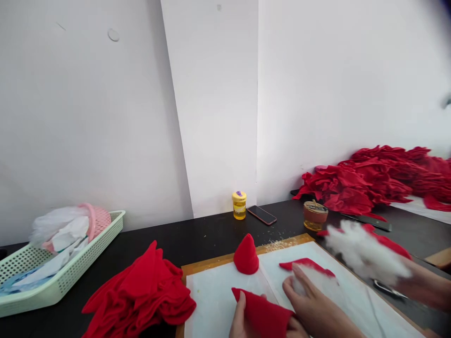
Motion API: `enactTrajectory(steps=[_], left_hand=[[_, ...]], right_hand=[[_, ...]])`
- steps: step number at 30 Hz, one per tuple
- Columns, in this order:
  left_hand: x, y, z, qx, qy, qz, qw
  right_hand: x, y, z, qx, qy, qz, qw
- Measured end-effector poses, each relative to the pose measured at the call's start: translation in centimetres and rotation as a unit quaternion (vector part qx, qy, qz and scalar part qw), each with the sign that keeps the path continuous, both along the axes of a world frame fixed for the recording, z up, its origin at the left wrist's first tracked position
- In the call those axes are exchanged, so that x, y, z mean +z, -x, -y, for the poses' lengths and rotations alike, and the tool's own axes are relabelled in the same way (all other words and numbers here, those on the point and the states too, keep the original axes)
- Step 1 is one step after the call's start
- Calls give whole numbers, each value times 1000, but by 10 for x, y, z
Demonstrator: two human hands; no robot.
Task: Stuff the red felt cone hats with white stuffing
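Note:
Near the bottom edge, my left hand grips a red fabric cone, its pointed tip toward the left. Fingers also show at the cone's right edge. Just right of it, my right hand pinches a tuft of white stuffing. A stuffed red cone stands upright on the white-covered board. Beyond my right hand lies a flat red fabric piece. At right, another person's hand, partly blurred, is at a large clump of white stuffing.
On the left are a pile of red fabric pieces and a green basket. At the back stand a yellow-lidded jar, a phone and a glass jar. A large red fabric heap lies at the right wall.

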State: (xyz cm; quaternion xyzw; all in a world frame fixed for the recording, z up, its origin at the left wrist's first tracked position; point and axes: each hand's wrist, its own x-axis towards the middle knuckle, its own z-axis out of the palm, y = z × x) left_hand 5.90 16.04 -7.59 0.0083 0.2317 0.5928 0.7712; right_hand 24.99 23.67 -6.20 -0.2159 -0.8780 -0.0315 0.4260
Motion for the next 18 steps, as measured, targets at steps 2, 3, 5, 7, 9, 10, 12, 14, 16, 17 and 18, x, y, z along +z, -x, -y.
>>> enactTrajectory(steps=[2, 3, 5, 7, 9, 10, 12, 14, 16, 17, 18], left_hand=[[4, 0, 0, -15, 31, -9, 999], [7, 1, 0, -8, 43, -9, 999], [14, 3, -1, 30, 68, -5, 997], [24, 7, -2, 81, 94, -11, 992], [32, 10, -3, 127, 106, -35, 986], [36, 12, -3, 147, 109, -46, 982], [40, 13, -2, 173, 110, -61, 977], [41, 13, 0, 177, 112, -68, 975], [40, 11, 2, 169, 112, -80, 976], [40, 11, 3, 161, 113, -87, 977], [41, 11, 3, 154, 112, -93, 977]], right_hand=[[8, 16, 1, 28, 36, -12, 999], [11, 21, 1, 43, 48, -13, 998], [15, 27, -2, 73, 63, 0, 995], [18, 28, -6, 94, 77, 0, 993], [19, 27, -12, 93, 94, -54, 990], [18, 25, -14, 82, 102, -92, 987], [15, 22, -17, 52, 118, -153, 980], [12, 18, -15, 18, 134, -177, 975], [9, 16, -8, -16, 153, -181, 971], [9, 16, -3, -33, 161, -183, 969], [9, 16, 2, -48, 167, -185, 967]])
